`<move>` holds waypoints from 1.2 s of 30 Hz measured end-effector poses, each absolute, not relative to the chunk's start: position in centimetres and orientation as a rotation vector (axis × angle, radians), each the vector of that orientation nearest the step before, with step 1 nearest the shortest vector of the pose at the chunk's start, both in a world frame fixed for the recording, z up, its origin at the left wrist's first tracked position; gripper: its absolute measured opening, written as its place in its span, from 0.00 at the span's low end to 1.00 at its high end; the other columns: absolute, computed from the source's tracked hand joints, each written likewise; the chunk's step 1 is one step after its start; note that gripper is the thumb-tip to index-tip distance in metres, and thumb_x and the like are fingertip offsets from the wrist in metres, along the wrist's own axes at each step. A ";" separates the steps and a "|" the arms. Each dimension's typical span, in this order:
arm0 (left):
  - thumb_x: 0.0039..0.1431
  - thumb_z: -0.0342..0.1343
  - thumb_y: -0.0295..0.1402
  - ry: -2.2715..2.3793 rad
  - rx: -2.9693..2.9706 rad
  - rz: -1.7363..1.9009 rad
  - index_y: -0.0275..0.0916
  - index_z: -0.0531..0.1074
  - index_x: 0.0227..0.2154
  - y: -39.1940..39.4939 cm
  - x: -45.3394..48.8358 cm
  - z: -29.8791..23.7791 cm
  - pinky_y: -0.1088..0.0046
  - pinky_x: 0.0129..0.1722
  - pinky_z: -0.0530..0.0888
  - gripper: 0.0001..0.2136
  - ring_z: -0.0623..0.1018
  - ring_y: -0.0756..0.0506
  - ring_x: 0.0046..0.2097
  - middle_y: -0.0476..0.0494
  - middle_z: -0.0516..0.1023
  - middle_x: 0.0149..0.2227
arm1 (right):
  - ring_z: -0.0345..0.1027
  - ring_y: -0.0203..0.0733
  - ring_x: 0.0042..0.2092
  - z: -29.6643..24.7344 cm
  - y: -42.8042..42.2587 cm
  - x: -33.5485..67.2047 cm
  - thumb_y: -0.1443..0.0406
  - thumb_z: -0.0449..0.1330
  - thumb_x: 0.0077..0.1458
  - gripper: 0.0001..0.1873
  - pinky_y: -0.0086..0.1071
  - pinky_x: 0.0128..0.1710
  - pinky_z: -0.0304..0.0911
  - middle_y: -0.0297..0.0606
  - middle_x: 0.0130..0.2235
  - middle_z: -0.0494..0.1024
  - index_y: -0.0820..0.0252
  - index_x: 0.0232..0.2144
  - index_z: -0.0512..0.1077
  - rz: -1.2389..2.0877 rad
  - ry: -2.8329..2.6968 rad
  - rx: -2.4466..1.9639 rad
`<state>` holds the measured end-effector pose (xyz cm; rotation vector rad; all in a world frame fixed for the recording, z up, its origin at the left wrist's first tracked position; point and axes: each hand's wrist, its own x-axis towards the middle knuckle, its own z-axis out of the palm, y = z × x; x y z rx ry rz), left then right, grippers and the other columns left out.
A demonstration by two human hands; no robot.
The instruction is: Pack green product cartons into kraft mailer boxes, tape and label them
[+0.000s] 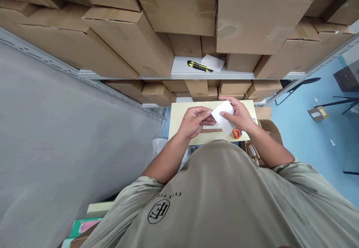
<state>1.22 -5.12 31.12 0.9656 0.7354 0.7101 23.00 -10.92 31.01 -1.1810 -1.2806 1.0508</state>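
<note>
View: from the head camera you look down past your olive T-shirt (213, 199) at your two hands.
White sheet: the white paper sheet (223, 118) lies between your hands at your fingertips, tilted, one corner pointing up toward the shelving.
Long axis: your right hand covers part of the sheet, so you cannot tell which way its long axis runs.
Right hand: your right hand (239, 115) is the nearer one, overlapping the sheet, its thumb and curled fingers pinching the upper part.
Left hand: your left hand (193, 122) sits just left of the sheet, fingers pressed together and curled, tips at its left corner; you cannot tell whether they grip it.
Under your fingers: a pale yellow board (182, 117) bears a flat white packet (211, 127).
Right of your fingers: an orange loop handle (236, 133) lies just past the sheet's lower corner.
Beyond your fingers: a yellow-and-black utility knife (198, 66) and a white paper scrap (213, 62) rest on a metal shelf (185, 68) among cardboard cartons (129, 42).
</note>
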 end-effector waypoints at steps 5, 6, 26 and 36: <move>0.44 0.83 0.59 0.774 1.070 0.841 0.37 0.86 0.33 -5.5 1.4 31.0 0.65 0.37 0.91 0.29 0.90 0.41 0.32 0.41 0.88 0.30 | 0.76 0.45 0.40 31.3 -11.2 22.7 0.50 0.79 0.56 0.28 0.38 0.40 0.74 0.33 0.42 0.84 0.48 0.56 0.79 1.037 -1.227 -1.195; 0.44 0.83 0.58 0.782 1.088 0.861 0.37 0.86 0.33 -5.6 1.4 31.1 0.64 0.36 0.91 0.28 0.89 0.42 0.32 0.41 0.88 0.30 | 0.75 0.45 0.40 31.4 -11.3 22.6 0.50 0.80 0.56 0.28 0.37 0.39 0.73 0.33 0.41 0.83 0.48 0.54 0.79 1.032 -1.212 -1.202; 0.43 0.86 0.49 0.661 1.198 0.686 0.38 0.89 0.36 -7.0 2.0 31.6 0.62 0.43 0.91 0.23 0.90 0.40 0.37 0.39 0.91 0.36 | 0.79 0.42 0.39 29.8 -9.4 21.9 0.45 0.81 0.53 0.30 0.38 0.41 0.81 0.27 0.36 0.81 0.48 0.40 0.67 0.936 -0.475 -1.067; 0.47 0.83 0.57 0.700 1.148 0.719 0.37 0.88 0.35 -7.0 2.1 31.9 0.57 0.41 0.92 0.27 0.90 0.39 0.34 0.37 0.90 0.34 | 0.81 0.44 0.42 29.4 -9.3 22.4 0.44 0.81 0.53 0.31 0.40 0.43 0.82 0.28 0.37 0.83 0.48 0.41 0.67 0.955 -0.462 -1.070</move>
